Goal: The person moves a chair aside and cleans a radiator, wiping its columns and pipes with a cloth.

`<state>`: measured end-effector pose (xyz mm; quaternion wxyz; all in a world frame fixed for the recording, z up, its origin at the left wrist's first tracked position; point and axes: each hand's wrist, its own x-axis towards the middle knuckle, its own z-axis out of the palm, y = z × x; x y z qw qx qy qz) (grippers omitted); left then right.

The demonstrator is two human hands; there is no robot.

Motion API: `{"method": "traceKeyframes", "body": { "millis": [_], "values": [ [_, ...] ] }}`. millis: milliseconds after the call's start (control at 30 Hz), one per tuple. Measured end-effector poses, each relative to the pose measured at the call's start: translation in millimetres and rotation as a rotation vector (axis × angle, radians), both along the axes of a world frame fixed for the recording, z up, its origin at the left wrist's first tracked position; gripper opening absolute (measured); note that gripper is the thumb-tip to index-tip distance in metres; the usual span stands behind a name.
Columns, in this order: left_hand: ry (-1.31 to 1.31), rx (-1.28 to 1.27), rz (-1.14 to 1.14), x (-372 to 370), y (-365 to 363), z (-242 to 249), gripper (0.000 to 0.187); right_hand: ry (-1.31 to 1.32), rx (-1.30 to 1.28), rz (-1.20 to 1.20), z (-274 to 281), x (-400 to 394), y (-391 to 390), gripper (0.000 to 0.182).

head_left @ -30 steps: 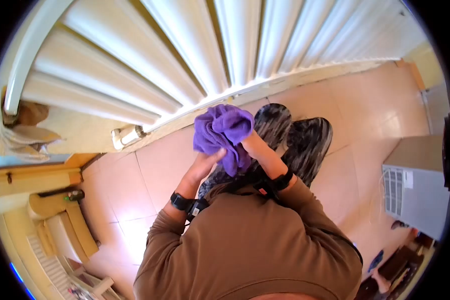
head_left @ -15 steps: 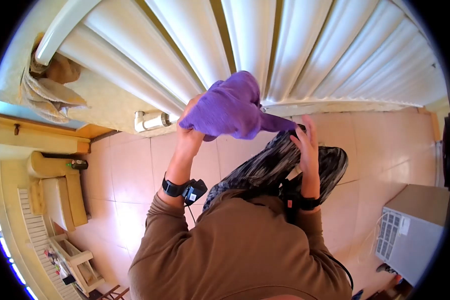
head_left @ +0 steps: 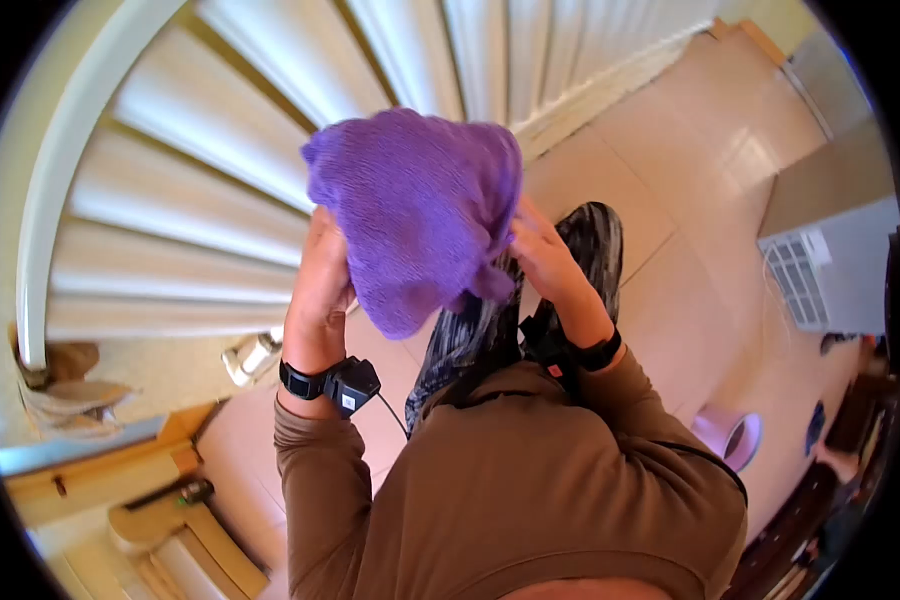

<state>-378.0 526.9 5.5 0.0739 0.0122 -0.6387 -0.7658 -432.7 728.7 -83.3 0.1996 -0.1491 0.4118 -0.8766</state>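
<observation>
A purple cloth is bunched and partly spread between my two hands, in front of the white radiator. My left hand holds it at its lower left edge, the fingers partly hidden behind the fabric. At the right edge of the cloth, my right hand has its fingers closed on the material, with the fingertips partly covered. The cloth hangs above my knees.
A pipe fitting sits below the radiator at left, near hanging rags. A beige sofa is at lower left. To the right are a grey appliance and a pink cylindrical container on the tiled floor.
The view has turned toward the left end of the radiator. The cloth is spread wider, and my right hand has come in from its stretched end to the cloth's right side.
</observation>
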Motion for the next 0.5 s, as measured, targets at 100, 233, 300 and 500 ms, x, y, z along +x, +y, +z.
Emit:
{"method": "traceKeyframes", "body": {
  "millis": [100, 233, 300, 500],
  "values": [
    [-0.072, -0.04, -0.118, -25, 25, 2, 0.053, 0.089, 0.185, 0.079, 7, -10, 32, 0.045],
    [-0.208, 0.28, -0.166, -53, 51, -2, 0.07, 0.155, 0.047, 0.166, 15, -11, 77, 0.033],
    [-0.333, 0.926, -0.374, -71, 57, -42, 0.077, 0.164, 0.15, 0.114, 7, -11, 90, 0.041],
    [-0.584, 0.627, -0.383, -68, 81, -200, 0.072, -0.09, -0.209, -0.188, 5, -4, 97, 0.057]
  ]
}}
